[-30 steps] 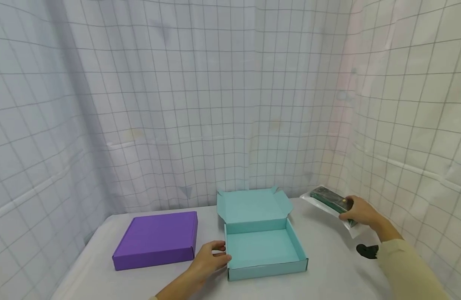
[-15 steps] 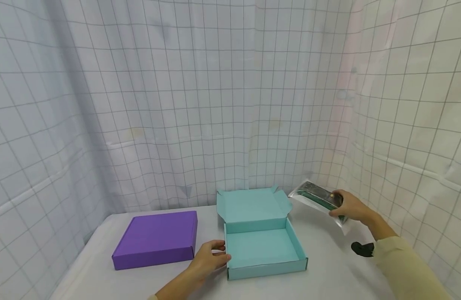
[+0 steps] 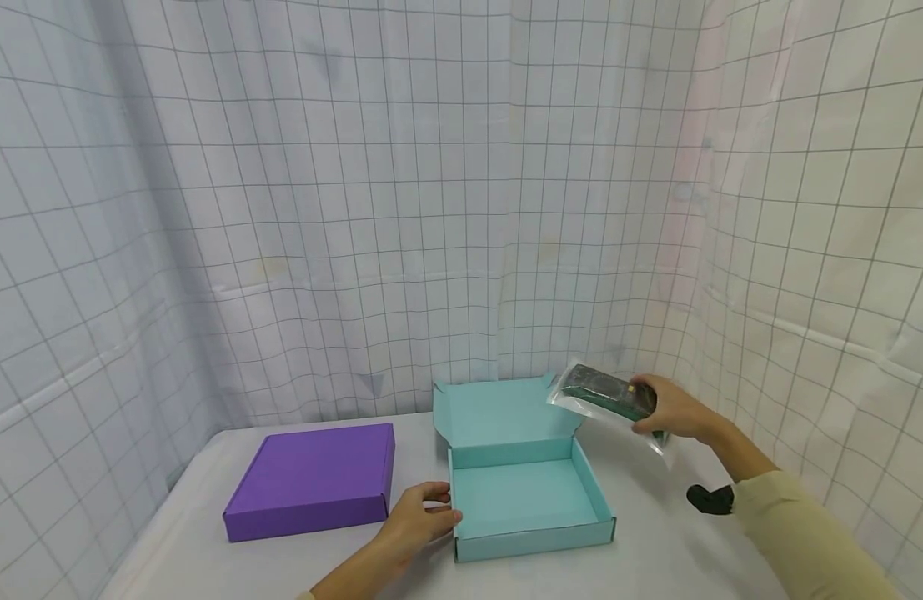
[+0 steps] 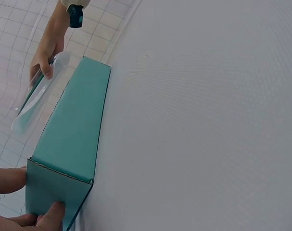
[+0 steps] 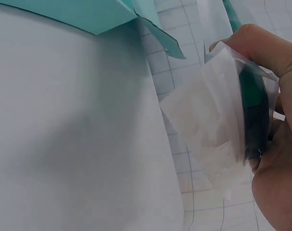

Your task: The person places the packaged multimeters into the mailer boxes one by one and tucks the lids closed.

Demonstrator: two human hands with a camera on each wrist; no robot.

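Observation:
In the head view my left hand (image 3: 419,521) is at the left side wall of an open light-teal cardboard box (image 3: 532,540). It pinches that wall, thumb over the rim and fingertips (image 4: 53,215) against the outer face. The lid is folded back and the tray part holds nothing. My right hand (image 3: 679,408) grips one end of a clear plastic pouch (image 3: 604,395) with a flat black and green item inside. The pouch is raised and tilted, its far end overlapping the lid's right corner in the head view. My right palm is partly hidden by the pouch.
A shut purple box (image 3: 311,479) lies on the white table (image 3: 423,425) left of the teal box. Grid-patterned curtains (image 3: 461,208) hang behind and on both sides. A black wrist camera (image 3: 710,500) sits at my right cuff.
My right hand has moved left with the plastic pouch, bringing its far end from beside the teal box to over the lid's right corner. The left hand and both boxes have stayed put.

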